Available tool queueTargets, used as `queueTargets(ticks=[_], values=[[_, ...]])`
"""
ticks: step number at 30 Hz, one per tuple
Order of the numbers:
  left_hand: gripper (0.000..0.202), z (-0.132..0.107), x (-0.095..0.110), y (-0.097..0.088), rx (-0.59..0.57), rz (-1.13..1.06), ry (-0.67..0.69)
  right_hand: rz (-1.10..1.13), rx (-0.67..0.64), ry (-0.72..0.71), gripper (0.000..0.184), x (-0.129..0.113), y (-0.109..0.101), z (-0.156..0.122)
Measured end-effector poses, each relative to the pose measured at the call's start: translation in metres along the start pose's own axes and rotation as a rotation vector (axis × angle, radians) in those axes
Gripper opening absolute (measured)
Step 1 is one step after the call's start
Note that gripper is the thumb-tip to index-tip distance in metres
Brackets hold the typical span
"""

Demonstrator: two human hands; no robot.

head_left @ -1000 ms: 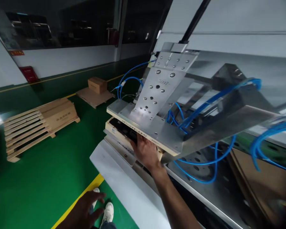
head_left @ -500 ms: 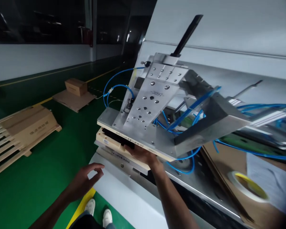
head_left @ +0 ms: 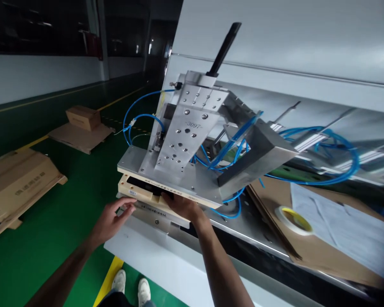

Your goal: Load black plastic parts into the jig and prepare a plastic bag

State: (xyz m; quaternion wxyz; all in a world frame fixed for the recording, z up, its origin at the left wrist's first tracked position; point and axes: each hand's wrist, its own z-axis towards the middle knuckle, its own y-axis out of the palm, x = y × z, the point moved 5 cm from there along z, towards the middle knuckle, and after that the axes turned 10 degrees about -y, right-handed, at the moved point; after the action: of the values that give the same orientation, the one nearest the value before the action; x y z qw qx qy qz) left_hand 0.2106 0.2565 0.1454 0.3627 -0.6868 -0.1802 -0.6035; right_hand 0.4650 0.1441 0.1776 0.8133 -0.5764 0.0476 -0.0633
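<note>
fixture [head_left: 188, 121], silver, stamped 3097, stood above one cream block [head_left: 144, 196] near the white base [head_left: 141, 243]'s left corner; left hand [head_left: 109, 219] loosely curled, released; right hand [head_left: 184, 207] reached between, grip hidden, couldn't tell.

The bare left forearm [head_left: 64, 266] rises from the lower left corner and goes slantwise up toward the middle. At its end the bare left hand [head_left: 112, 219] is held loosely, with the fingers stretched forward and softly bent, and the thumb [head_left: 126, 216] stays a little apart from the index finger [head_left: 124, 200], so a small gap is seen between them. The bare right forearm [head_left: 222, 266] comes from below and leans to the left, up to its wrist [head_left: 199, 218]. The bare right hand [head_left: 181, 206] points to the left and is higher than its elbow side; its fingertips are partly hidden, so their bending cannot be told.
</note>
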Motion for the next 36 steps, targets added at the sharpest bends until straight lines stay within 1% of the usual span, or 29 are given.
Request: queueTargets(ticks=[1, 3, 5, 6, 8, 9, 11, 12, 14, 16, 18, 19, 20, 21, 22, 23, 24, 25, 27, 28, 29, 30, 32, 34, 36], values=[[0.032, 0.003, 0.002, -0.001, 0.029, 0.029, 0.076, -0.005, 0.002, -0.001, 0.032, -0.004, -0.002, -0.005], [0.028, 0.008, 0.007, -0.003, 0.124, 0.138, 0.257, -0.031, 0.02, -0.004, 0.035, -0.016, -0.004, -0.019], [0.031, 0.015, 0.011, 0.0, 0.221, 0.334, 0.418, -0.115, 0.114, 0.039, 0.041, -0.027, -0.007, -0.038], [0.036, 0.02, 0.011, 0.002, 0.264, 0.454, 0.473, -0.172, 0.176, 0.061, 0.045, -0.032, -0.007, -0.047], [0.044, 0.03, 0.009, 0.009, 0.315, 0.68, 0.54, -0.279, 0.288, 0.072, 0.052, -0.039, -0.007, -0.061], [0.046, 0.035, 0.007, 0.011, 0.331, 0.763, 0.561, -0.309, 0.318, 0.062, 0.054, -0.043, -0.006, -0.066], [0.046, 0.04, 0.006, 0.011, 0.348, 0.841, 0.594, -0.316, 0.347, 0.039, 0.053, -0.049, -0.006, -0.069], [0.045, 0.04, 0.007, 0.009, 0.349, 0.841, 0.605, -0.299, 0.359, 0.046, 0.052, -0.053, -0.008, -0.071], [0.045, 0.035, 0.006, 0.003, 0.352, 0.787, 0.615, -0.231, 0.4, 0.108, 0.045, -0.065, -0.015, -0.08], [0.046, 0.02, 0.001, -0.002, 0.391, 0.673, 0.631, -0.119, 0.46, 0.188, 0.037, -0.083, -0.023, -0.098], [0.044, -0.007, -0.01, -0.003, 0.486, 0.51, 0.662, 0.036, 0.501, 0.201, 0.034, -0.109, -0.025, -0.123], [0.042, -0.024, -0.018, 0.001, 0.541, 0.421, 0.672, 0.116, 0.498, 0.168, 0.034, -0.124, -0.024, -0.138], [0.038, -0.043, -0.026, 0.009, 0.564, 0.338, 0.674, 0.183, 0.481, 0.126, 0.034, -0.138, -0.022, -0.154], [0.034, -0.063, -0.035, 0.021, 0.56, 0.255, 0.66, 0.231, 0.455, 0.09, 0.034, -0.15, -0.021, -0.171], [0.029, -0.081, -0.041, 0.038, 0.508, 0.208, 0.628, 0.258, 0.426, 0.077, 0.035, -0.158, -0.02, -0.189], [0.025, -0.098, -0.046, 0.059, 0.437, 0.188, 0.579, 0.264, 0.407, 0.098, 0.036, -0.16, -0.021, -0.207], [0.022, -0.114, -0.049, 0.083, 0.329, 0.2, 0.54, 0.256, 0.405, 0.15, 0.036, -0.158, -0.025, -0.226], [0.022, -0.129, -0.049, 0.112, 0.185, 0.249, 0.521, 0.238, 0.419, 0.222, 0.036, -0.151, -0.03, -0.246], [0.027, -0.158, -0.042, 0.168, -0.059, 0.342, 0.605, 0.173, 0.485, 0.389, 0.033, -0.127, -0.046, -0.286], [0.032, -0.17, -0.037, 0.193, -0.147, 0.39, 0.678, 0.12, 0.525, 0.464, 0.029, -0.112, -0.056, -0.307], [0.038, -0.181, -0.032, 0.216, -0.201, 0.43, 0.754, 0.054, 0.56, 0.521, 0.025, -0.096, -0.066, -0.329], [0.046, -0.19, -0.029, 0.236, -0.235, 0.469, 0.816, -0.028, 0.589, 0.565, 0.022, -0.08, -0.076, -0.353], [0.063, -0.201, -0.03, 0.271, -0.244, 0.544, 0.888, -0.228, 0.631, 0.626, 0.019, -0.043, -0.094, -0.407], [0.077, -0.209, -0.039, 0.297, -0.194, 0.61, 0.939, -0.412, 0.654, 0.719, 0.019, 0.001, -0.107, -0.473], [0.082, -0.217, -0.054, 0.315, -0.085, 0.666, 0.98, -0.496, 0.674, 0.901, 0.022, 0.054, -0.115, -0.548]])
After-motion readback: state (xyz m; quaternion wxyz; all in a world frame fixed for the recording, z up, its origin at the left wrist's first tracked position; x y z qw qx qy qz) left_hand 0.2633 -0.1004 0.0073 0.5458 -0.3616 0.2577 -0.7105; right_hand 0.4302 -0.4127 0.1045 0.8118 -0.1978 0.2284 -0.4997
